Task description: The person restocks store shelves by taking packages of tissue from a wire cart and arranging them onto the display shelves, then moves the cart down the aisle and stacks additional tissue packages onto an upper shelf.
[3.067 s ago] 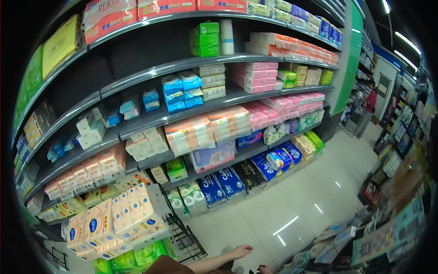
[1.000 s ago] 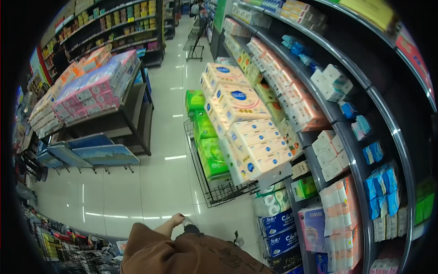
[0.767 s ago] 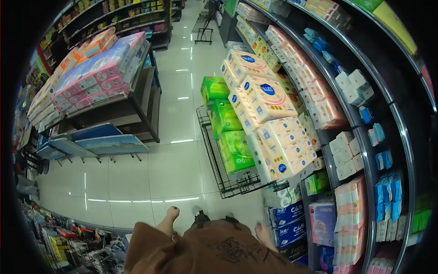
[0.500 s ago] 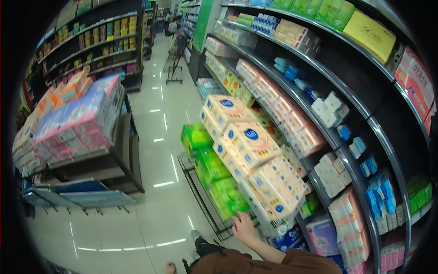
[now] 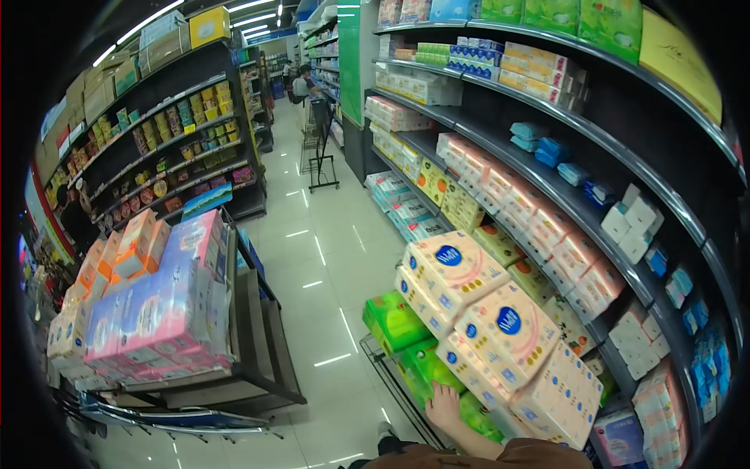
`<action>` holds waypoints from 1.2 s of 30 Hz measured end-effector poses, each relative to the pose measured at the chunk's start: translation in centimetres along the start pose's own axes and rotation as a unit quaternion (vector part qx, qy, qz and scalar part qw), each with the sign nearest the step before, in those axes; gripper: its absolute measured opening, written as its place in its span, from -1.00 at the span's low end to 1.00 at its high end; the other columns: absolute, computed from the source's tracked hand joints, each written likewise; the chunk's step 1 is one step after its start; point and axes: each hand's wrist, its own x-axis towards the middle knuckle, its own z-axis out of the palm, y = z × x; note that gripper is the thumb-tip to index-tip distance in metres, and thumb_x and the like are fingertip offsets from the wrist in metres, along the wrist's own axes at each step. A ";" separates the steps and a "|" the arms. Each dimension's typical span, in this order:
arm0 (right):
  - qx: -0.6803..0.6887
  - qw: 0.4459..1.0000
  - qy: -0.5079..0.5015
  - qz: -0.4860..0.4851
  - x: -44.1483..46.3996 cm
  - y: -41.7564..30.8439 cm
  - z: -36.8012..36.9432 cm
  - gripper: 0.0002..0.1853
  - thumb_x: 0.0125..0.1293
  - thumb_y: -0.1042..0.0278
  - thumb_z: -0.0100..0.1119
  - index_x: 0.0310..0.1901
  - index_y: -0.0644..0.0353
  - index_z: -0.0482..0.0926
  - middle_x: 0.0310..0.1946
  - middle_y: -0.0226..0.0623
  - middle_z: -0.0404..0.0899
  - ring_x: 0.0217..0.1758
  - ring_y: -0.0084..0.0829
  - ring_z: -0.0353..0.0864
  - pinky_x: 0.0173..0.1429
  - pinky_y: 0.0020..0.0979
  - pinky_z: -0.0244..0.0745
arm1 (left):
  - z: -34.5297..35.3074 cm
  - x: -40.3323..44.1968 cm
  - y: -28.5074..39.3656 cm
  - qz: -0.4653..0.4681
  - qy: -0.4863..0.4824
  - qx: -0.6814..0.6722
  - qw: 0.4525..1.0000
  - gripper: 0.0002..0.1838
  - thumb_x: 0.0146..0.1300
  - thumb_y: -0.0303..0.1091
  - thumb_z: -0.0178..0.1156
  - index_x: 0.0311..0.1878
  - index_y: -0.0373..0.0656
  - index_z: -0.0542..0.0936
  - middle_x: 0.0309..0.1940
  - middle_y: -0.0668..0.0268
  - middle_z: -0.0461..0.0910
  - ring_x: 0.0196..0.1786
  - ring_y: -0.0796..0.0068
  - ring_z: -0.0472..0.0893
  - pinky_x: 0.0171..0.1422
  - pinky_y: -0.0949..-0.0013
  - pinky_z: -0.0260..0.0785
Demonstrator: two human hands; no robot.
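My right hand reaches in from the bottom and lies on the green plastic-wrapped packs. Its fingers are stretched out over the wrapping, with no closed grip visible. These packs sit in a row along the aisle side of a low black wire rack. Right beside them, cream tissue packs with blue oval logos are stacked higher. Part of the nearest green pack is hidden behind my hand and forearm. My left hand is out of view.
Shelves of tissue packs run along the right. To the left, a display stand carries pink and purple packs. Tiled aisle floor runs between them. Farther up are a wheeled black frame and people.
My view has tilted up and turned left, so the racks appear lower and farther right. My right hand has moved farther along the green packs. My left hand has left the view.
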 end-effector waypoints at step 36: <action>0.227 0.961 0.008 0.160 43.5 -16.8 11.2 -0.73 0.41 0.35 0.04 0.03 0.12 0.68 -0.05 -0.13 0.70 0.03 -0.05 0.68 0.12 -0.10 0.60 | -39.6 2.1 94.5 0.788 -0.179 -0.389 0.442 -0.74 0.38 -0.26 0.18 0.04 -0.15 0.55 -0.12 0.23 0.54 -0.18 0.35 0.52 -0.16 0.25 0.41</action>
